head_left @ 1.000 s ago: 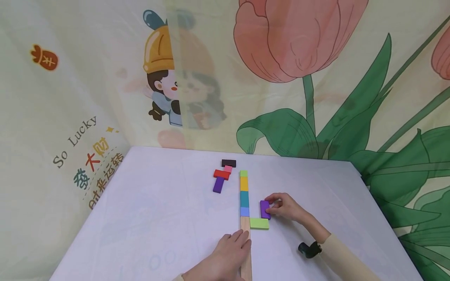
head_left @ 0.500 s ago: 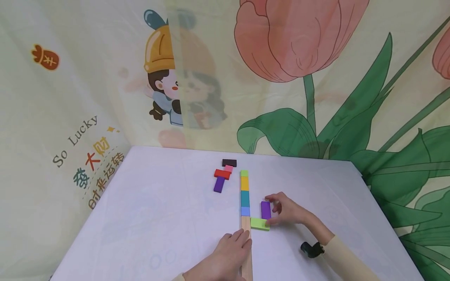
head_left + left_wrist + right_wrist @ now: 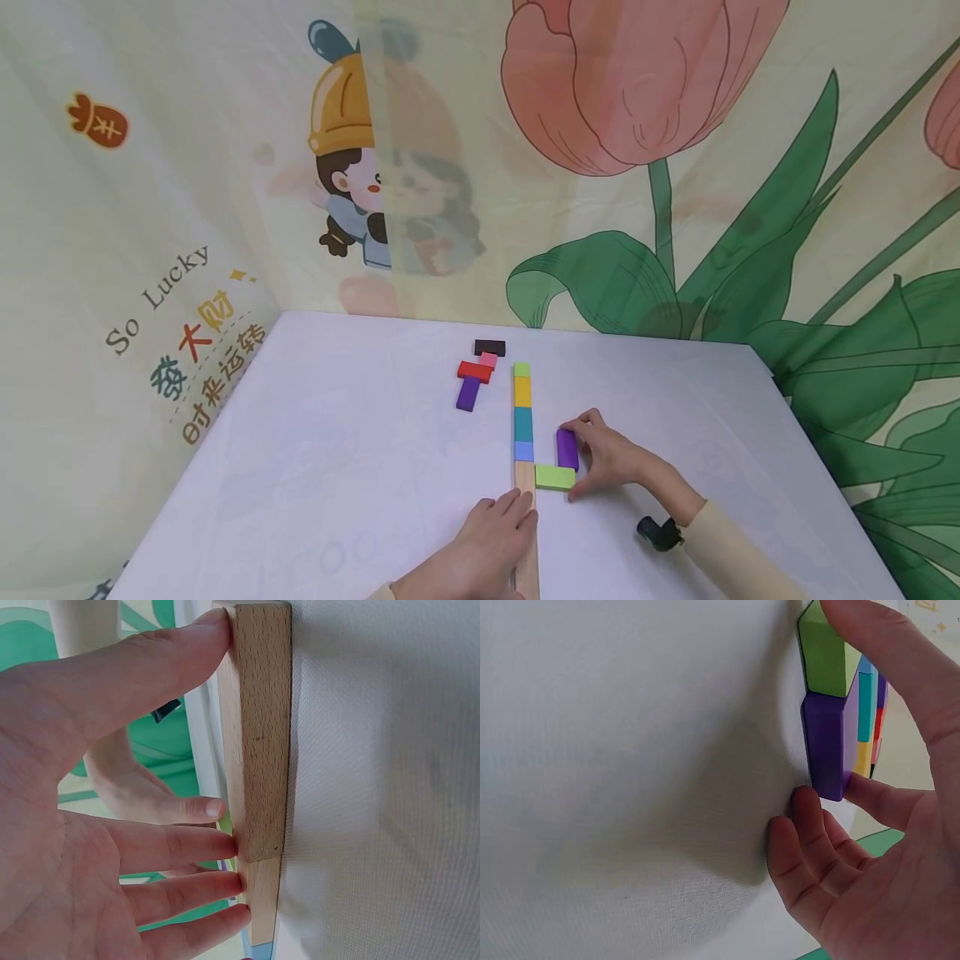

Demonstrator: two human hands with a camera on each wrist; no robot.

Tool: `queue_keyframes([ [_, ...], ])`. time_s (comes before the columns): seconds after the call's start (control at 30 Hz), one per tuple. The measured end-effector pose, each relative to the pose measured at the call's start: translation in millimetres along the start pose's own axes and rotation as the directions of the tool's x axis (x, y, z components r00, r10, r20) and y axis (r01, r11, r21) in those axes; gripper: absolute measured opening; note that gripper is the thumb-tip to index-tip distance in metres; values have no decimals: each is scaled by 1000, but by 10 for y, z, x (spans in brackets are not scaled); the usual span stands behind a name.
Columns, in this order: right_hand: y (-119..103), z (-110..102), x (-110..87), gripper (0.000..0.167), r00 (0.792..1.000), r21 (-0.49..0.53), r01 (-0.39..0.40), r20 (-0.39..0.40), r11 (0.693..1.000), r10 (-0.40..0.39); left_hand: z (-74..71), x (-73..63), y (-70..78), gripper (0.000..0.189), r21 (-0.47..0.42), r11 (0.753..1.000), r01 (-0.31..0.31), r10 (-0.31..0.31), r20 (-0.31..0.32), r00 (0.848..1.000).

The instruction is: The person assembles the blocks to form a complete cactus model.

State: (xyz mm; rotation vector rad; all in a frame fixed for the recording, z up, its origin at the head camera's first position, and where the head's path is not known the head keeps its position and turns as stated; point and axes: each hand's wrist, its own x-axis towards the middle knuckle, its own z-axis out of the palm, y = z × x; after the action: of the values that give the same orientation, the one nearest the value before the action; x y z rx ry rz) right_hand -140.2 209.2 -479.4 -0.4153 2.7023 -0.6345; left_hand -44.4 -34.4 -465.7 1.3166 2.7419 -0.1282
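My left hand [image 3: 491, 537] rests on the row of plain wooden blocks [image 3: 259, 735], thumb and straight fingers touching its top and side. Colored blocks continue that row away from me: blue [image 3: 523, 451], teal [image 3: 522, 424], yellow [image 3: 522, 392] and light green [image 3: 522, 369]. On the right, a light green block [image 3: 555, 477] lies crosswise against the row, and a purple block [image 3: 826, 746] stands off its far side near the outer end. My right hand [image 3: 611, 454] spans these two: the thumb touches the green block, the index finger the purple block's far end.
Left of the row's far end lies a loose cluster: a black block [image 3: 490, 347], a pink block [image 3: 488, 361], a red block [image 3: 474, 372] and a second purple block [image 3: 468, 394]. The white table [image 3: 337, 450] meets a printed cloth backdrop [image 3: 442, 167].
My right hand shifts from pinching the purple block's side to spanning the purple and green blocks, its thumb moving toward me. The left hand stays in place.
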Motion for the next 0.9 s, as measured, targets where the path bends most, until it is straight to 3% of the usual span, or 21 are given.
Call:
queue_keyframes([
  [0.4,10,8,36,98,1000,-12,-12,11,1000,12,-11,19,0,97,-26,1000,-1,2,38,999],
  [0.6,22,-16,45,99,999,36,-10,34,999,9,-12,19,1,97,-19,1000,3,-2,36,999],
  [0.73,93,-82,63,82,999,142,17,36,990,-22,-11,12,-3,97,-22,1000,5,-5,28,1000],
  [0.9,185,-150,137,54,998,214,12,-59,977,1,-11,9,-10,98,-35,999,0,2,34,999],
])
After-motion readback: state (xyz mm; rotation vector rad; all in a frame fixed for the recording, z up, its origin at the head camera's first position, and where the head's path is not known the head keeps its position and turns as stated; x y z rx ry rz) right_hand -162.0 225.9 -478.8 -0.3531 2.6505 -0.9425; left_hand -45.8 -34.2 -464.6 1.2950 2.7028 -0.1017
